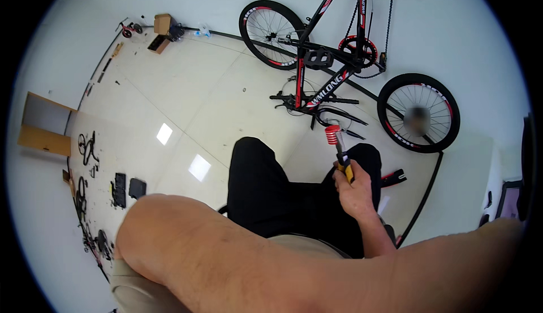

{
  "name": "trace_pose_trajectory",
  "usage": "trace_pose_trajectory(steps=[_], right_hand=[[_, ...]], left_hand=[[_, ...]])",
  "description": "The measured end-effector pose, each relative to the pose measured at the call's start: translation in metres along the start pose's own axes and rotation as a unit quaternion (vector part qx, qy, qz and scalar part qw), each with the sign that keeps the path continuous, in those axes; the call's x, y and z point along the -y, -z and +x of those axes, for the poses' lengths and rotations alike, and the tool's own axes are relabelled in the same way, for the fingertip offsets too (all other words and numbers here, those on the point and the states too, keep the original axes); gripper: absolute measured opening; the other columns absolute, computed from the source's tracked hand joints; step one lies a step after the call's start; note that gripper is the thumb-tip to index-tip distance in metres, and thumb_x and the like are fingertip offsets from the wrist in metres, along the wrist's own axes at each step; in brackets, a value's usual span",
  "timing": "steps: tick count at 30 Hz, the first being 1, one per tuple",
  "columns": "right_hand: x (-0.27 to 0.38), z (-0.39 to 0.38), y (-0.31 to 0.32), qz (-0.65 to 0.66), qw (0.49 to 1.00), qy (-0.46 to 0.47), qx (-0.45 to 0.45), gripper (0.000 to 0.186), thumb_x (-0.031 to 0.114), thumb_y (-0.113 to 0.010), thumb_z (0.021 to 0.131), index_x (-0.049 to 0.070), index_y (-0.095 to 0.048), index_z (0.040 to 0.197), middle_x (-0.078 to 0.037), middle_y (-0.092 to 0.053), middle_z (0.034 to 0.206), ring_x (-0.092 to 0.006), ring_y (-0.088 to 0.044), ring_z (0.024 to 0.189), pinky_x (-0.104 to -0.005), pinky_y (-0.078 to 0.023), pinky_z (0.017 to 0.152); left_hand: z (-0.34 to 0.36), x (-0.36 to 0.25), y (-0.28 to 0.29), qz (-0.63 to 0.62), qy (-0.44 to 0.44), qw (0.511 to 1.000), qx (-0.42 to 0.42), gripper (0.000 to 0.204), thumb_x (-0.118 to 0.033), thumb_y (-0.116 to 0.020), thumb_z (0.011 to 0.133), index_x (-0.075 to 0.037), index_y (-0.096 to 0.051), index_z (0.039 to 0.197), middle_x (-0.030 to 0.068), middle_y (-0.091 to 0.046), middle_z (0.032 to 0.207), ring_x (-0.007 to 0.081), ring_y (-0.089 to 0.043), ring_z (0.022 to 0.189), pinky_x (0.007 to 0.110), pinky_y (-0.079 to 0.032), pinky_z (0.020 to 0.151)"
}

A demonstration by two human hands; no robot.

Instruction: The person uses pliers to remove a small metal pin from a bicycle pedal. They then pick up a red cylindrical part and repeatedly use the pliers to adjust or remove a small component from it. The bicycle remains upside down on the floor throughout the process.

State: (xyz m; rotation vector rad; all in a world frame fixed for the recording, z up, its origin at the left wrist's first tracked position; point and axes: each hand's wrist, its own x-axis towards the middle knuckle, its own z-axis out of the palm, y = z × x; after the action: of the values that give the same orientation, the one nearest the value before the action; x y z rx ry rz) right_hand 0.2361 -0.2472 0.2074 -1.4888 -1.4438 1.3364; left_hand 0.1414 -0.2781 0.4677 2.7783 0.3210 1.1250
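My right hand [354, 191] grips a tool [345, 163] with a yellow-and-black handle and a metal upper part; a red ribbed piece [332, 135] is at its top, above my knees. My left forearm crosses the bottom of the view toward the right; its hand is out of sight. Beyond the tool, a black-and-red bicycle frame [328, 89] leans at the wall with handlebar and fork parts low down. One wheel [263, 27] stands at its left, another [396, 109] at its right, partly blurred. A black-and-red part [393, 177] lies right of my leg.
Small bike parts [90, 149] and dark cases [119, 191] lie along the left side of the tiled floor [215, 92]. An open cardboard box [161, 24] is at the back left, near a small red wheeled item [130, 30]. A wooden open box or cabinet [42, 137] is at far left.
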Motion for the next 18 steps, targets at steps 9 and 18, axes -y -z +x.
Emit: trace_pose_trajectory(steps=[9, 18], right_hand=[[0.0, 0.0, 0.002, 0.013, 1.0, -0.001, 0.0, 0.015, 0.005, -0.06, 0.096, 0.0, -0.063, 0.11, -0.001, -0.059, 0.078, -0.0085, -0.053, 0.064, -0.0247, -0.044, 0.06], [0.001, -0.001, 0.003, 0.024, 0.998, -0.061, 0.019, 0.017, 0.004, -0.061, 0.096, -0.001, -0.063, 0.112, -0.004, -0.061, 0.079, -0.011, -0.054, 0.068, -0.028, -0.046, 0.064]], left_hand=[[-0.005, 0.003, -0.002, -0.015, 0.002, 1.0, -0.008, 0.014, -0.019, -0.069, 0.062, -0.009, -0.061, 0.066, 0.0037, -0.057, 0.07, 0.0232, -0.059, 0.067, 0.036, -0.042, 0.059], [-0.014, 0.007, 0.008, -0.007, 0.014, 1.0, -0.017, 0.014, -0.019, -0.069, 0.062, -0.009, -0.06, 0.066, 0.0039, -0.056, 0.07, 0.0232, -0.059, 0.066, 0.036, -0.042, 0.057]])
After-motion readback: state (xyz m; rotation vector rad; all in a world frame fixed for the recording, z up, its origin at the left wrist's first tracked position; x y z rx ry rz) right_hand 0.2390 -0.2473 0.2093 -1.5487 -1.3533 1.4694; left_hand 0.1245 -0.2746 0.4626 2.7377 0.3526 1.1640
